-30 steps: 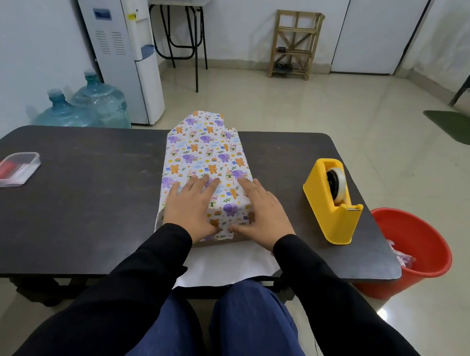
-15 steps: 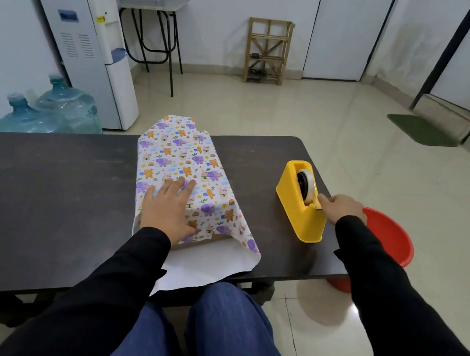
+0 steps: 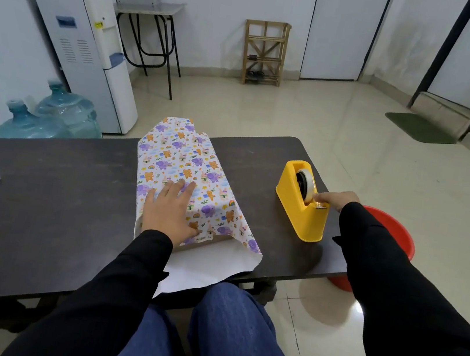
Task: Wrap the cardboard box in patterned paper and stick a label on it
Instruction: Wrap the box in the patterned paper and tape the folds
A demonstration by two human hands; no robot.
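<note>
The step in hand is fixing the seam: the paper is folded over the box and needs tape to hold it.

The box itself is hidden under the paper, at the middle of the table, running from the near edge to the far one. At the near end the paper stands open, and its white underside hangs over the table edge toward the person's lap.

The left hand lies flat on top of the wrapped box, fingers straight and spread, pressing the paper down. It grips nothing.

The right hand reaches to the dispenser, which stands to the right of the box and apart from it. Its fingertips are at the cutter, where the free end of the tape sits. I cannot tell whether they already pinch that end or only touch it.

The next move likely calls for drawing out a strip, tearing it on the blade and carrying it to the seam while the left hand keeps its pressure, or the fold may spring open. Both ends are not yet closed, and no label is in view.

A bucket stands on the floor right of the table.
</note>
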